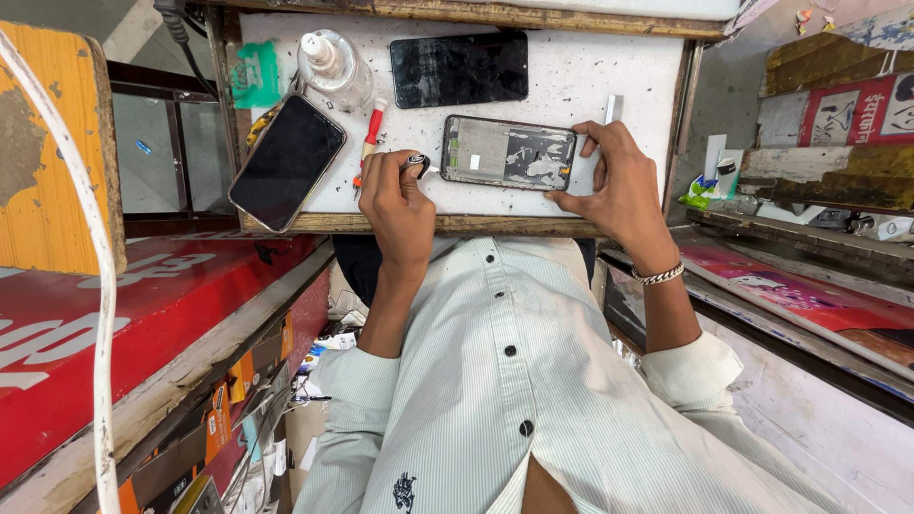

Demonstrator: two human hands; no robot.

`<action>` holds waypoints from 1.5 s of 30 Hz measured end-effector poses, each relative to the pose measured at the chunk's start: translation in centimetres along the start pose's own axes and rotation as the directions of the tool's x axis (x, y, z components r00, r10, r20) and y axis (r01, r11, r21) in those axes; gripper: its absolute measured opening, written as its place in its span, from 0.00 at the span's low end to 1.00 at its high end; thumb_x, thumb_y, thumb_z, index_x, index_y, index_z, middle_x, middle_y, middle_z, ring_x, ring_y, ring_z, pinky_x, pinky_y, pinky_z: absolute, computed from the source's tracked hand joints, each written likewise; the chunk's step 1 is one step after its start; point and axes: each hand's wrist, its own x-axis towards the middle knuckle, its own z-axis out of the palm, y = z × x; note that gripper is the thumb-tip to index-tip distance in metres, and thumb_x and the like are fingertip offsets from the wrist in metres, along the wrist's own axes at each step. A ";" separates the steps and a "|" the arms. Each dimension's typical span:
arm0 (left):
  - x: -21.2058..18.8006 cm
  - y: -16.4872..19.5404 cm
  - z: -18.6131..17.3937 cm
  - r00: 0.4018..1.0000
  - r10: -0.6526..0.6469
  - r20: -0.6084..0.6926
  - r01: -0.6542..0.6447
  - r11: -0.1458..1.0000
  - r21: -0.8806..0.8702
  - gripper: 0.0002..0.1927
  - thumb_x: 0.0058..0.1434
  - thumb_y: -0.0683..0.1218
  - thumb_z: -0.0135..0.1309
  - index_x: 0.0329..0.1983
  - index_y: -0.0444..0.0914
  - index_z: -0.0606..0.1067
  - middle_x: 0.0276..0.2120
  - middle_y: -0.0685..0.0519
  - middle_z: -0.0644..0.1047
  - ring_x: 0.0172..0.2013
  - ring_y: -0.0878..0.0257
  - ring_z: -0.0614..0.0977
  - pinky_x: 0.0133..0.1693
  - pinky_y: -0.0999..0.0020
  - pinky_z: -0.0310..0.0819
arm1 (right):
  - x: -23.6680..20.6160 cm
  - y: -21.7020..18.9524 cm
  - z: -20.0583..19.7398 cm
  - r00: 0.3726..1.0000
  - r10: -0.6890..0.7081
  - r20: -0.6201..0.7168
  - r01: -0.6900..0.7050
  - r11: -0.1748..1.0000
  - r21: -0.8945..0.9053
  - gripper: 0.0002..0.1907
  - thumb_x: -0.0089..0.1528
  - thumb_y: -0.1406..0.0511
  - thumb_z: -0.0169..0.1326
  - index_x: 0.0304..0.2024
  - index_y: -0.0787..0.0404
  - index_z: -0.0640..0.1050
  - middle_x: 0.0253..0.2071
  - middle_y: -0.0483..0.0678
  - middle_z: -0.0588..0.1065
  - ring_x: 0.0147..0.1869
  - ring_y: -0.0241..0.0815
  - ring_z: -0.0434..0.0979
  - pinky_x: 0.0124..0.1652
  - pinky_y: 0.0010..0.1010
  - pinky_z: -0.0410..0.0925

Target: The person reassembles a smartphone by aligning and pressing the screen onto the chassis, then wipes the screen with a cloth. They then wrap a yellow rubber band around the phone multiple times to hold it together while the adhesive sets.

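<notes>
Opened phone frame [507, 152] on white bench [628, 76], both hands engaged.

Left hand [398, 202] pinches a small tool [416, 163] just left of the frame; right hand [619, 181] grips the frame's right end. Cracked dark panel [459, 69] lies behind the frame, black phone [288, 162] overhangs the bench edge well left. Risks, judged: tool slipping and gouging the frame; overhanging phone knocked off.

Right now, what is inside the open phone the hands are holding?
Inside the open phone frame I see a grey plate with scraped, patchy glue. The right hand covers its right end, so that part is hidden.
</notes>
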 end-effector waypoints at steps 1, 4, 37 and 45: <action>0.0 0.0 0.0 1.000 0.006 -0.004 -0.006 1.000 0.004 0.09 0.58 0.26 0.52 0.39 0.29 0.74 0.34 0.45 0.75 0.36 0.52 0.77 0.38 0.59 0.71 | 0.0 0.0 0.0 1.000 -0.002 0.000 0.002 1.000 -0.004 0.41 0.42 0.63 0.77 0.57 0.63 0.76 0.41 0.44 0.70 0.27 0.34 0.69 0.30 0.27 0.69; -0.1 0.0 -0.1 1.000 0.020 -0.009 -0.020 1.000 0.015 0.09 0.58 0.26 0.53 0.38 0.29 0.74 0.33 0.46 0.75 0.36 0.52 0.77 0.39 0.59 0.70 | 0.0 0.0 0.0 1.000 -0.012 -0.007 0.012 1.000 -0.007 0.41 0.42 0.63 0.77 0.57 0.63 0.76 0.41 0.44 0.70 0.27 0.34 0.69 0.30 0.27 0.69; -0.5 0.6 -0.7 0.999 0.043 0.022 -0.043 0.999 0.006 0.10 0.58 0.26 0.51 0.40 0.28 0.74 0.34 0.44 0.74 0.36 0.50 0.76 0.39 0.57 0.70 | -0.1 0.6 0.4 0.999 -0.031 -0.010 0.031 0.999 -0.015 0.41 0.42 0.62 0.77 0.57 0.62 0.76 0.42 0.44 0.70 0.27 0.33 0.69 0.29 0.26 0.69; -0.4 0.9 -0.7 0.994 0.091 0.058 -0.091 0.996 -0.013 0.09 0.59 0.26 0.52 0.40 0.28 0.74 0.33 0.44 0.74 0.37 0.50 0.76 0.39 0.58 0.70 | -0.2 0.5 0.4 1.000 -0.029 -0.006 0.028 0.999 -0.023 0.41 0.42 0.62 0.78 0.57 0.63 0.76 0.42 0.44 0.71 0.27 0.33 0.69 0.29 0.26 0.69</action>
